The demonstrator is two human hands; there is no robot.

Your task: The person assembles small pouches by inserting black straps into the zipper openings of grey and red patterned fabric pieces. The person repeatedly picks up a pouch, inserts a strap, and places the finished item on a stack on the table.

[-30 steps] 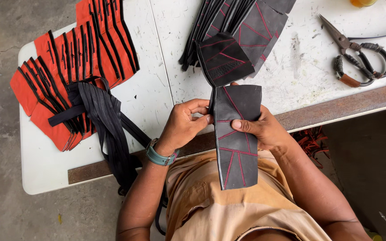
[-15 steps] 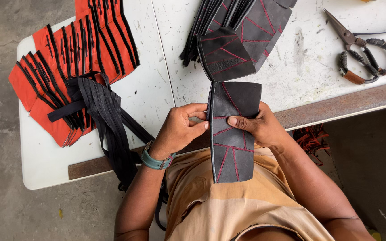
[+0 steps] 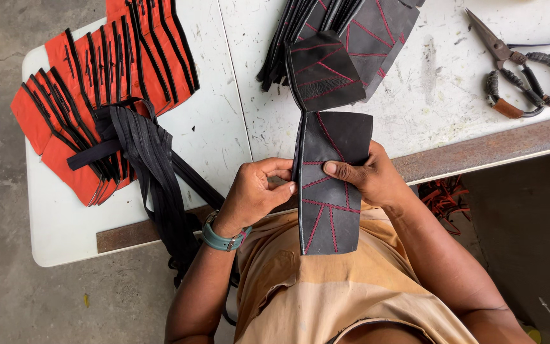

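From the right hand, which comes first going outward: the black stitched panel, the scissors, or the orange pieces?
1. Black stitched panel: held in the right hand.
2. Scissors: upper right on the table.
3. Orange pieces: far left, beyond the left hand.

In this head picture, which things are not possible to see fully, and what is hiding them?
- Black stitched panel, head view: its right edge is behind the right hand; its left edge is partly covered by the left hand.
- Stack of black panels: cut off by the top edge.
- Orange pieces: partly under the black zipper strips.
- Scissors: whole, but blade detail is too small.
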